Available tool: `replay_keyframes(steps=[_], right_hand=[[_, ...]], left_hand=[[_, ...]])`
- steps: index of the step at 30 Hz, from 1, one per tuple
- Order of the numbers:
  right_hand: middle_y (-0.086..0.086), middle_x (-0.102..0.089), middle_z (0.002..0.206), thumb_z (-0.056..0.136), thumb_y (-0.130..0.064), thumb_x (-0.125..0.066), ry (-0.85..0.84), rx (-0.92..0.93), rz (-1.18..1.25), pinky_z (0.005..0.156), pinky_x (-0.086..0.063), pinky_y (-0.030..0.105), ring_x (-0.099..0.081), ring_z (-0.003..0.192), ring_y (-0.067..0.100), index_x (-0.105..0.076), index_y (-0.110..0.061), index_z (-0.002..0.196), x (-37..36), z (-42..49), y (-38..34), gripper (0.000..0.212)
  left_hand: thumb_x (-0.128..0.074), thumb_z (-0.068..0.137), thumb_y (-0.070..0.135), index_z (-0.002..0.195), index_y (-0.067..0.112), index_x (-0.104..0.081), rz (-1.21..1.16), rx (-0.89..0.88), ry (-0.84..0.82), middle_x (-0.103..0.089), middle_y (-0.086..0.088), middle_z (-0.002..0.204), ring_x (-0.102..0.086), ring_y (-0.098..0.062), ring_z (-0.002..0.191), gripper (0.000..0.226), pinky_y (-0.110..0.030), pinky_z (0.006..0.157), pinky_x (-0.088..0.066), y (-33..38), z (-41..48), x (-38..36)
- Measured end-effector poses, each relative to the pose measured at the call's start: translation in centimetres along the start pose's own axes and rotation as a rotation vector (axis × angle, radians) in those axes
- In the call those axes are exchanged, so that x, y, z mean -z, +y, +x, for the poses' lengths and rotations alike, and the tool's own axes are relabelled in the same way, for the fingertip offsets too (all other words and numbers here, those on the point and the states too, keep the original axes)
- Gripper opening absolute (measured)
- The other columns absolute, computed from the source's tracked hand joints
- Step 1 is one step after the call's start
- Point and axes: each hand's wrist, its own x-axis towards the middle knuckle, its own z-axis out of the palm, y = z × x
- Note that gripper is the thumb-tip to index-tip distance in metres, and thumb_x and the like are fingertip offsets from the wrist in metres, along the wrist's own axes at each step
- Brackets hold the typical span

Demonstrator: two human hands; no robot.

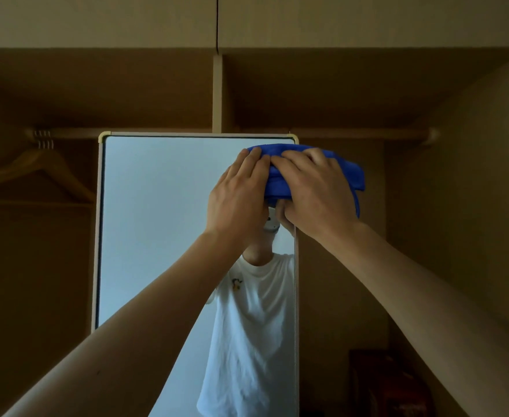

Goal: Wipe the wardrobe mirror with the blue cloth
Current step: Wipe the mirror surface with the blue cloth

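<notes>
Both bare forearms rise from the lower corners of the frame and meet just right of centre, at the top right corner of the wardrobe mirror [157, 224], where the bunched blue cloth [348, 173] sits against the glass and frame edge. The left hand [237, 192] lies back-up with nearly straight fingers pressed flat on the cloth's left end. The right hand [315, 191] touches it fingertip to fingertip, its fingers curled over the bundle and gripping it, while a wooden hanger [36, 173] hangs at the upper left.
</notes>
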Motion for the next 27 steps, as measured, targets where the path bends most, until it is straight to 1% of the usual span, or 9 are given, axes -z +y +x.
replay_keyframes(steps=[3, 6, 8, 11, 17, 20, 27], right_hand=[[0.000, -0.059, 0.134, 0.082, -0.021, -0.067, -0.006, 0.002, 0.009, 0.103, -0.039, 0.043, -0.049, 0.122, 0.026, -0.054, -0.017, 0.136, -0.4, -1.4, -0.4, 0.056], [0.000, -0.059, 0.135, 0.081, -0.025, -0.069, -0.008, -0.004, 0.013, 0.103, -0.040, 0.042, -0.050, 0.122, 0.025, -0.055, -0.018, 0.136, -0.9, -3.4, -0.9, 0.057], [0.000, -0.058, 0.137, 0.081, -0.026, -0.069, -0.014, -0.011, 0.027, 0.103, -0.039, 0.041, -0.050, 0.123, 0.025, -0.055, -0.018, 0.137, -1.3, -5.0, -1.5, 0.058], [0.002, -0.058, 0.138, 0.083, -0.025, -0.067, -0.015, -0.019, 0.050, 0.102, -0.040, 0.042, -0.050, 0.123, 0.027, -0.056, -0.016, 0.136, -1.9, -7.3, -2.2, 0.055], [0.005, -0.056, 0.141, 0.087, -0.021, -0.062, -0.028, -0.022, 0.067, 0.102, -0.039, 0.043, -0.050, 0.125, 0.029, -0.055, -0.015, 0.138, -2.8, -11.5, -3.5, 0.052], [0.005, -0.055, 0.142, 0.089, -0.020, -0.060, -0.039, -0.015, 0.067, 0.101, -0.038, 0.042, -0.050, 0.125, 0.028, -0.054, -0.015, 0.138, -3.2, -13.5, -4.1, 0.050], [0.005, -0.055, 0.142, 0.082, -0.017, -0.067, -0.086, -0.024, 0.087, 0.099, -0.036, 0.041, -0.049, 0.123, 0.029, -0.054, -0.015, 0.138, -4.1, -18.3, -5.7, 0.058]], left_hand=[[-0.064, 0.094, 0.017, 0.151, 0.012, -0.045, -0.019, -0.002, -0.005, -0.038, -0.008, 0.163, -0.030, -0.027, 0.153, 0.060, -0.040, 0.122, -0.033, 0.1, -1.6, -0.4], [-0.072, 0.087, 0.018, 0.149, 0.007, -0.049, -0.044, -0.003, -0.009, -0.042, -0.012, 0.160, -0.036, -0.031, 0.150, 0.067, -0.042, 0.120, -0.035, 0.3, -3.9, -0.8], [-0.073, 0.088, 0.017, 0.147, 0.005, -0.051, -0.057, -0.004, -0.004, -0.045, -0.014, 0.158, -0.038, -0.033, 0.149, 0.064, -0.043, 0.118, -0.037, 0.3, -5.5, -1.3], [-0.071, 0.091, 0.017, 0.148, 0.004, -0.050, -0.070, 0.002, -0.018, -0.044, -0.013, 0.158, -0.038, -0.032, 0.149, 0.062, -0.043, 0.119, -0.038, 0.4, -7.8, -1.9], [-0.068, 0.092, 0.005, 0.146, 0.001, -0.053, -0.109, 0.023, 0.006, -0.047, -0.016, 0.156, -0.041, -0.034, 0.147, 0.056, -0.048, 0.114, -0.044, 1.0, -12.2, -3.2], [-0.070, 0.090, 0.003, 0.145, 0.000, -0.054, -0.119, 0.028, 0.009, -0.048, -0.017, 0.155, -0.042, -0.035, 0.146, 0.057, -0.051, 0.111, -0.047, 1.2, -14.4, -3.8], [-0.072, 0.084, -0.003, 0.144, -0.001, -0.054, -0.130, 0.030, 0.001, -0.048, -0.018, 0.154, -0.042, -0.035, 0.146, 0.063, -0.051, 0.110, -0.048, 1.5, -19.3, -5.2]])
